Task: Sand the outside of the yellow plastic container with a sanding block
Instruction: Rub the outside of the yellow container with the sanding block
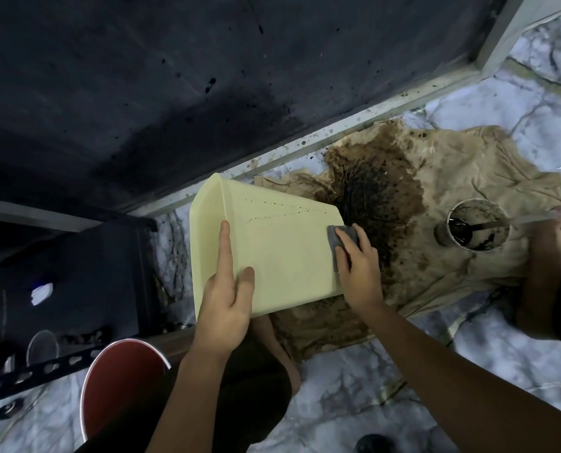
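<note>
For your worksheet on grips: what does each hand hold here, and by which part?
The left hand steadies the yellow container by its near side wall, fingers straight. The right hand grips the grey sanding block from on top, at the container's right edge.

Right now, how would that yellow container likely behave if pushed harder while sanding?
The yellow container looks thin-walled, so its broad side may flex. Lying tilted, steadied only by the left hand, it could slide or pivot under the right hand.
</note>
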